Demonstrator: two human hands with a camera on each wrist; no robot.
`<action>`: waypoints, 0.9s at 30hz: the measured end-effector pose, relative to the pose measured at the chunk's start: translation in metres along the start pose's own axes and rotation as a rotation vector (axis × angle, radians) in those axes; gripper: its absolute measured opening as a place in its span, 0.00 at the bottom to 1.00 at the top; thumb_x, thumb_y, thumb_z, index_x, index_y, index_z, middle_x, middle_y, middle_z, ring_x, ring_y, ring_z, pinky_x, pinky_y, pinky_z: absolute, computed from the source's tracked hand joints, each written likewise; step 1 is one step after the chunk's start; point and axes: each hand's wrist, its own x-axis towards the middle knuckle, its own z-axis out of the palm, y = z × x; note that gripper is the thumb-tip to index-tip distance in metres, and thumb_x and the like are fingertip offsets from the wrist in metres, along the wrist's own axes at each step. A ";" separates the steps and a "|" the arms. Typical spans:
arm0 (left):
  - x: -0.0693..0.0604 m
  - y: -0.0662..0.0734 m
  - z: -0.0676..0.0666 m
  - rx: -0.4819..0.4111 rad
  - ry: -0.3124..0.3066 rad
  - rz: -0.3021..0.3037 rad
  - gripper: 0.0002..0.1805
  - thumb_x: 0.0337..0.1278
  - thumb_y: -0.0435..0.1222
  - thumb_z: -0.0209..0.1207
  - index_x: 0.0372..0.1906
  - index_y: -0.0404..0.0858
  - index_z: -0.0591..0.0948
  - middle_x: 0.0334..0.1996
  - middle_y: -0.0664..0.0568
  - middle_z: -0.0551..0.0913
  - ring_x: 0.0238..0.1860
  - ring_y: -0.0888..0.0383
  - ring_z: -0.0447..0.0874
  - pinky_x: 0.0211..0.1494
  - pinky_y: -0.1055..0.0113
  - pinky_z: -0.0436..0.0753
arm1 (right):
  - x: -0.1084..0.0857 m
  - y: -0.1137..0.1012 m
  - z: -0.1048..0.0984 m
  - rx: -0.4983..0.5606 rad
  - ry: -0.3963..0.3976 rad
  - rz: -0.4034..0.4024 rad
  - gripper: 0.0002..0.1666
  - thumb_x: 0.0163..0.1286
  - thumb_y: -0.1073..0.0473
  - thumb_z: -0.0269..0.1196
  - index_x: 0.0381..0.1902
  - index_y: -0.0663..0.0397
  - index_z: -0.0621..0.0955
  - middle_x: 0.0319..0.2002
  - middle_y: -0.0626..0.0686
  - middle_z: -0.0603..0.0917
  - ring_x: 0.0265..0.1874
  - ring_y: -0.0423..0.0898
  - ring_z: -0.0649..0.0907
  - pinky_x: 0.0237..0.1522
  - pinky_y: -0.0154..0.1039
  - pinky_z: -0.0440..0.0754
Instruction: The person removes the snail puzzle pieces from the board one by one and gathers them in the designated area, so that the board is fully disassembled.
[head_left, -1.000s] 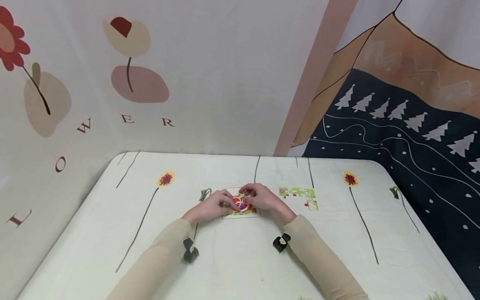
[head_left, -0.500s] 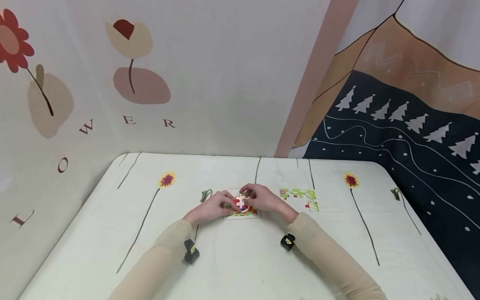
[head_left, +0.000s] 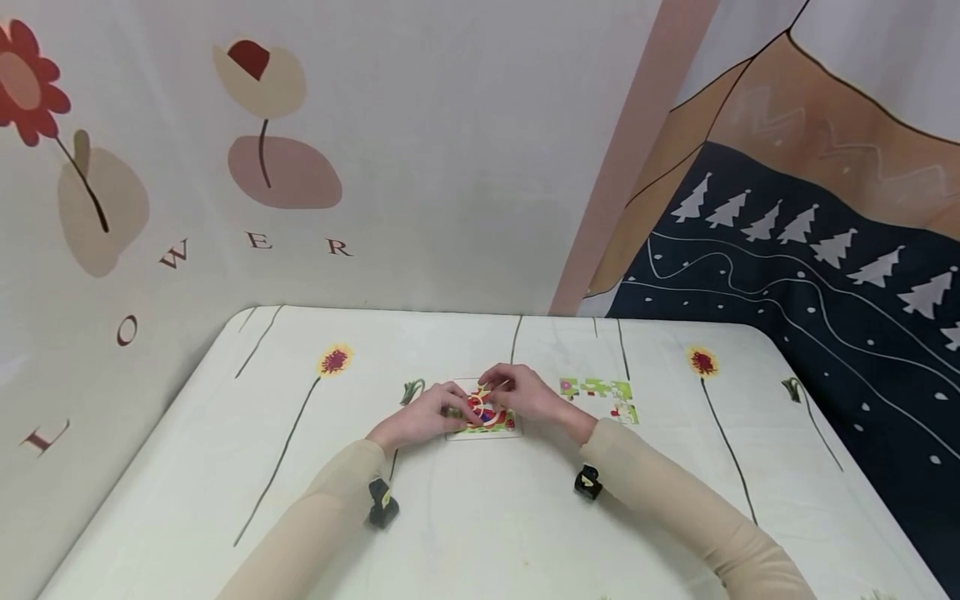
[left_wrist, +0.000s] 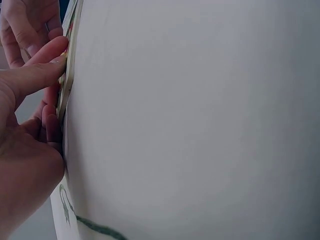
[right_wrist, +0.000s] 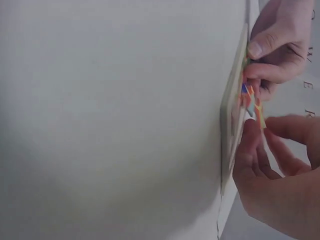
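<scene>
In the head view, a small jigsaw puzzle (head_left: 474,429) with a red, blue and green picture lies in a pale tray at the table's middle. My left hand (head_left: 427,414) is at its left side, index finger and thumb extended and touching its surface. My right hand (head_left: 525,392) is over its far right part. The right wrist view shows the right hand (right_wrist: 280,160) pinching a yellow and red puzzle piece (right_wrist: 259,116) by its edge, tilted above the tray (right_wrist: 227,130). In the left wrist view, the tray appears edge-on beside the left hand (left_wrist: 30,125); fingers hide much of the picture.
Several loose green puzzle pieces (head_left: 596,386) lie to the right of the tray, some joined at a corner. The white tablecloth (head_left: 480,517) carries printed flowers. Behind the table hangs a pale printed cloth (head_left: 450,167), with a dark one to the right.
My right forearm has swung outward to the right, and that hand has risen slightly. The piece in it has changed its tilt and shows less glare. My left hand has stayed in place.
</scene>
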 end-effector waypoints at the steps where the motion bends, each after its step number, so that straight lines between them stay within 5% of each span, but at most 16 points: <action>1: 0.000 0.000 0.000 0.001 0.000 0.000 0.10 0.58 0.27 0.62 0.39 0.43 0.89 0.44 0.54 0.75 0.51 0.53 0.69 0.56 0.51 0.66 | 0.000 0.001 0.000 0.017 0.012 -0.008 0.12 0.67 0.71 0.58 0.48 0.63 0.80 0.38 0.54 0.81 0.35 0.45 0.80 0.37 0.36 0.78; 15: 0.000 0.000 0.000 0.005 0.010 -0.027 0.11 0.58 0.27 0.61 0.39 0.44 0.89 0.45 0.54 0.75 0.52 0.51 0.69 0.58 0.49 0.65 | -0.005 -0.003 0.000 0.115 0.145 0.007 0.11 0.67 0.71 0.59 0.46 0.63 0.82 0.37 0.54 0.84 0.35 0.46 0.82 0.37 0.37 0.78; 27: 0.001 -0.002 0.000 0.005 0.006 -0.004 0.11 0.58 0.27 0.62 0.39 0.45 0.89 0.45 0.54 0.75 0.54 0.51 0.68 0.58 0.49 0.65 | -0.014 0.004 -0.019 0.103 0.154 0.019 0.11 0.66 0.71 0.60 0.46 0.66 0.81 0.39 0.57 0.84 0.36 0.47 0.82 0.38 0.38 0.79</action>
